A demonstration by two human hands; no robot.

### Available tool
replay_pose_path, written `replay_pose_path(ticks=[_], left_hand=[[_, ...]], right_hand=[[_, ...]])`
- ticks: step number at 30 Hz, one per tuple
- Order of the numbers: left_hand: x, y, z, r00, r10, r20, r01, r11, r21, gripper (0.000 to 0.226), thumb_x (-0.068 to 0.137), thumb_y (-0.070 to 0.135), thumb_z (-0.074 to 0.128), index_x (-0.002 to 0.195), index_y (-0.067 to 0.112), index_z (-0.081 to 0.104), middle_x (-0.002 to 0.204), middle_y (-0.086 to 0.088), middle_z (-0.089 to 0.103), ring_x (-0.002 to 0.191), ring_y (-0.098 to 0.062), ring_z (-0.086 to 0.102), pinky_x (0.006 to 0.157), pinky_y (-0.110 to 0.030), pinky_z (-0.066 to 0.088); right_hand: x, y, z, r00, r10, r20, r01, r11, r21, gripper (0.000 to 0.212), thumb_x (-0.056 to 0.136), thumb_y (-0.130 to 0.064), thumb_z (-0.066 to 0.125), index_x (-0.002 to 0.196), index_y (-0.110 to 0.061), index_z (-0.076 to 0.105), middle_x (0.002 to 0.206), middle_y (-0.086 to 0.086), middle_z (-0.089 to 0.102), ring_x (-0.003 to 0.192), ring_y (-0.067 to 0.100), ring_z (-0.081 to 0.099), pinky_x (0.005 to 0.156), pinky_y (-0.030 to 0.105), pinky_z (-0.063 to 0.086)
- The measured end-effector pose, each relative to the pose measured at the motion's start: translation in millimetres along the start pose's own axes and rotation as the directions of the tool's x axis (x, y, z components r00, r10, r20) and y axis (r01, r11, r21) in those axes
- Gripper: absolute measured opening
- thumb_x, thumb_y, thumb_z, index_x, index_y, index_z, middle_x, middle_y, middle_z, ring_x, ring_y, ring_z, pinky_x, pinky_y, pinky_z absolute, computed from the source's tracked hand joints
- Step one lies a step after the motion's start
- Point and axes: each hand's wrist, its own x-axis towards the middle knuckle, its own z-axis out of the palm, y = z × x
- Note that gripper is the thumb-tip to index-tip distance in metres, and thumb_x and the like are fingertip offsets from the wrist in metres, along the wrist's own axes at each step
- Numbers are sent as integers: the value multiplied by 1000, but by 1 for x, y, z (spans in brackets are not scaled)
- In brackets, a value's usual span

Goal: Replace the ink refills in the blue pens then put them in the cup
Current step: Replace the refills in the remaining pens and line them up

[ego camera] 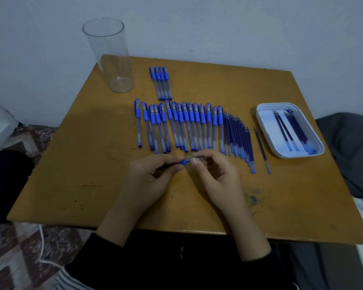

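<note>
Fifteen capped blue-and-clear plastic pens (184, 126) lie side by side in a row across the middle of the worn yellow-brown wooden table (92, 164). Four more pens (161, 83) sit in a tight group behind them, toward the far edge. One tall clear plastic cup (111, 59) stands upright at the far left corner. Just right of the row, thin dark-blue ink refills (238, 139) are packed too closely to count, with a single refill (262, 149) lying apart. Near the right edge, a white rounded plastic tray (298, 156) holds about four refills (287, 128). You grip one blue pen (183, 162) above the near half of the table: your left hand (149, 176) curls round one end, your right hand (218, 176) pinches the other.
</note>
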Motion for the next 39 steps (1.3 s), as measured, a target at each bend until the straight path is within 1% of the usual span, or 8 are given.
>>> replay_pose_path(ticks=[5, 10, 14, 17, 21, 25, 30, 39], left_hand=[[1, 1, 1, 1000, 8, 0, -8, 1000, -5, 20, 83, 19, 77, 102, 13, 78, 101, 15, 72, 97, 3, 69, 86, -12, 51], [0, -1, 1, 999, 38, 4, -39, 999, 12, 20, 82, 14, 79, 102, 13, 78, 101, 16, 70, 95, 3, 68, 87, -16, 53], [0, -1, 2, 1000, 25, -6, -25, 1000, -2, 19, 83, 13, 79, 102, 13, 78, 101, 16, 71, 95, 4, 68, 86, -15, 53], [0, -2, 2, 1000, 21, 6, -21, 1000, 4, 19, 83, 14, 79, 102, 12, 78, 101, 14, 72, 96, 3, 68, 87, -17, 53], [1, 1, 1, 1000, 7, -3, -7, 1000, -9, 20, 84, 20, 75, 102, 12, 78, 100, 13, 72, 96, 3, 68, 86, -15, 53], [0, 0, 1, 1000, -5, -26, 5, 1000, 2, 18, 84, 16, 76, 102, 12, 78, 101, 19, 70, 97, 4, 68, 86, -14, 52], [-1, -2, 0, 997, -26, -73, 30, 998, 47, 17, 84, 9, 79, 101, 12, 78, 99, 12, 74, 96, 4, 68, 86, -13, 50], [0, -1, -1, 998, -25, -66, 28, 999, 45, 16, 85, 7, 79, 101, 9, 78, 99, 7, 75, 96, 0, 69, 86, -17, 53]], right_hand=[[1, 1, -4, 1000, -26, 17, 24, 997, 69, 16, 90, -7, 68, 106, -11, 68, 95, 2, 67, 89, 19, 64, 79, 33, 55], [1, 2, -3, 999, -12, 37, 14, 998, -63, 10, 92, -13, 66, 101, -14, 69, 95, -4, 67, 92, 15, 63, 80, 28, 53], [1, 1, -4, 998, 29, 52, -32, 998, 45, 18, 90, -12, 69, 108, -12, 68, 97, -1, 68, 91, 19, 65, 80, 30, 55], [1, -2, -3, 998, 42, 45, -41, 999, -22, 14, 90, -19, 68, 103, -15, 70, 92, -9, 68, 90, 13, 65, 79, 22, 52], [1, -7, -8, 994, 98, -41, -93, 990, 109, 16, 88, -6, 68, 96, -20, 71, 87, -10, 70, 83, 5, 65, 77, 17, 51], [1, -7, -13, 971, 195, -139, -169, 969, 179, 24, 86, -4, 70, 92, -28, 72, 87, 0, 71, 83, 12, 65, 78, 18, 53], [1, -1, -8, 995, 91, -36, -95, 986, -139, 20, 89, -8, 69, 103, -21, 75, 99, -8, 70, 97, 4, 63, 86, 15, 48], [0, -1, -2, 994, -34, 104, 74, 910, -409, 19, 85, -6, 72, 101, -16, 75, 99, -15, 64, 95, -10, 55, 87, 3, 40]])
